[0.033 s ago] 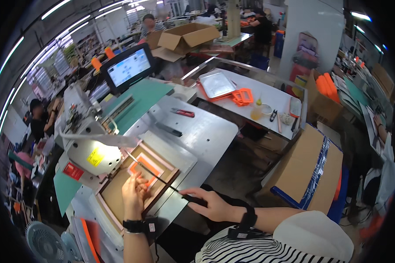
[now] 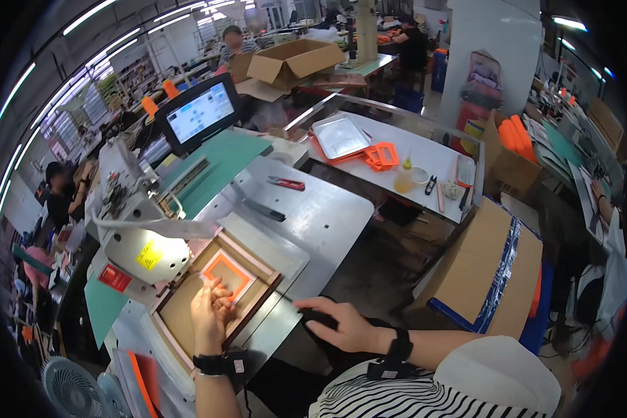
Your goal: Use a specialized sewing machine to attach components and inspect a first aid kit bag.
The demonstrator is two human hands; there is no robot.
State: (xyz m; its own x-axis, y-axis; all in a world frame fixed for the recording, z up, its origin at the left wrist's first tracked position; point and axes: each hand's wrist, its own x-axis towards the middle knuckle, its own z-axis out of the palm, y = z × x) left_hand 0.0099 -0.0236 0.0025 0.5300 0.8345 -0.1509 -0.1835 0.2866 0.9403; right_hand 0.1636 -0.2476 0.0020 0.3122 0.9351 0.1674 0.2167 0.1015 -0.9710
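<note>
Left hand (image 2: 211, 313) laid flat, fingers spread and pressing on the orange frame piece (image 2: 227, 273), gripping nothing. Right hand (image 2: 341, 324) curled over a dark object (image 2: 318, 319) at the near edge of the metal work table (image 2: 327, 216); probably closed around it, though hard to confirm with the object mostly hidden under the palm.

Orange frame piece: thin, flat, matte, a hollow rectangle with squared corners. Seated inside the brown clamp frame (image 2: 258, 268), a flat wooden-looking rectangle with pale pink borders, near the table's left front corner, just beside the white sewing machine head (image 2: 143, 240). Long axis of both running diagonally, from the near left toward the far right, the orange piece's far corner pointing toward the middle of the table.

Table top brushed grey metal, smooth and faintly glossy. Red-handled cutter (image 2: 286, 183) and a dark slim tool (image 2: 263, 210) lying well apart from the hands, toward the far edge. Green mat (image 2: 223, 164) beyond, below a dark screen (image 2: 200, 113).

Against the earlier frame: left hand in much the same place on the orange piece; right hand also much where it was at the near edge, the thin dark rod that ran from the clamp frame to it now barely visible.
</note>
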